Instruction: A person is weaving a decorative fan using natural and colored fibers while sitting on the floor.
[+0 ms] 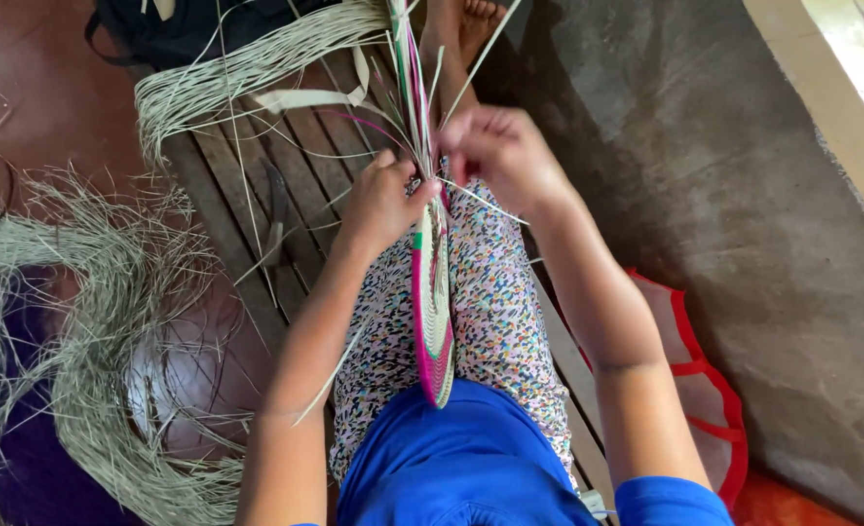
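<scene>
A flat round woven disc (433, 312) in pink, green and pale straw stands on edge on my lap, seen edge-on. My left hand (383, 200) pinches its upper rim, where loose straw strands (408, 58) fan upward. My right hand (500, 151) is closed on a thin strand just right of the rim, close to the left hand's fingers. A pale strand (481, 202) sticks out sideways below the right hand. My legs in speckled fabric (495, 321) lie under the disc.
A slatted wooden bench (257, 185) carries a looped bundle of pale straw (247, 68). Tangled grass fibre (111, 321) lies on the red floor at left. A dark bag (179, 29) is top left. A red-trimmed mesh item (700, 370) lies right, by a concrete surface (744, 195).
</scene>
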